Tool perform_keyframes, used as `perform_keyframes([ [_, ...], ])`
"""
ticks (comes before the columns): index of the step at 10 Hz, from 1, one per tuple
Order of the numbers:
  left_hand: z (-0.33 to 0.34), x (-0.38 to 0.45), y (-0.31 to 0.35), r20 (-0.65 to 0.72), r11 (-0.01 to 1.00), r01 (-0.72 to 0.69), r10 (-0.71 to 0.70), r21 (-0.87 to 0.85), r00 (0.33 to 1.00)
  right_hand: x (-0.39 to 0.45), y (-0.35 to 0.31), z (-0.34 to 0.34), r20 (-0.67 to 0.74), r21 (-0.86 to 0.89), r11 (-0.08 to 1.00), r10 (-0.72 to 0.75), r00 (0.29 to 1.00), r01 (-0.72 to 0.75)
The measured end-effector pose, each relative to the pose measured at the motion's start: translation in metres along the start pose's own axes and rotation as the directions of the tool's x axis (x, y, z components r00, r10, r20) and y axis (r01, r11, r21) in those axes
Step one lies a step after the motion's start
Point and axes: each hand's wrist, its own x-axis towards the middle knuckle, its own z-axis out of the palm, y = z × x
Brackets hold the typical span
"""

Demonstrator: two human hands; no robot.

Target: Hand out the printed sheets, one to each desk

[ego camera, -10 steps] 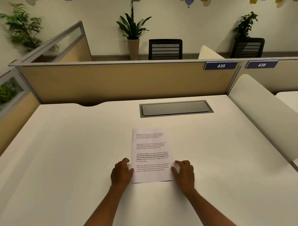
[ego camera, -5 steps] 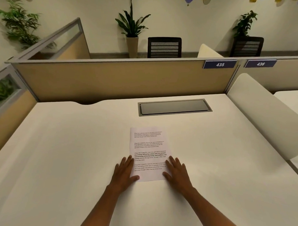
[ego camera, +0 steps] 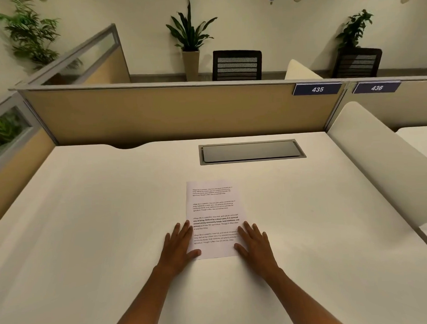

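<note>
One printed sheet [ego camera: 213, 210] with four blocks of black text lies flat on the white desk [ego camera: 89, 226], near the middle. My left hand [ego camera: 178, 244] rests palm down on the sheet's lower left edge, fingers spread, thumb on the bottom corner. My right hand [ego camera: 255, 242] lies flat on the lower right edge in the same way. Neither hand grips anything. No other sheets are in view.
A grey cable hatch [ego camera: 251, 152] is set into the desk behind the sheet. Tan partitions [ego camera: 169, 112] wall the desk at the back and left, with labels 435 [ego camera: 317, 89] and 436 [ego camera: 376, 87]. A white divider [ego camera: 377, 161] separates the neighbouring desk on the right. Chairs and potted plants stand beyond.
My hands went from curled fingertips at the sheet's bottom corners to flat, spread palms on its lower edges. The sheet slid slightly away from me.
</note>
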Motion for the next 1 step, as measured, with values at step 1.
perform_keyframes([
  [1,-0.0016,-0.0025,0.0034,-0.133,0.999,-0.002,-0.005,-0.053,0.991,-0.0035,-0.0003,-0.0029,-0.114,0.075,0.996,0.053,0.992,-0.045],
])
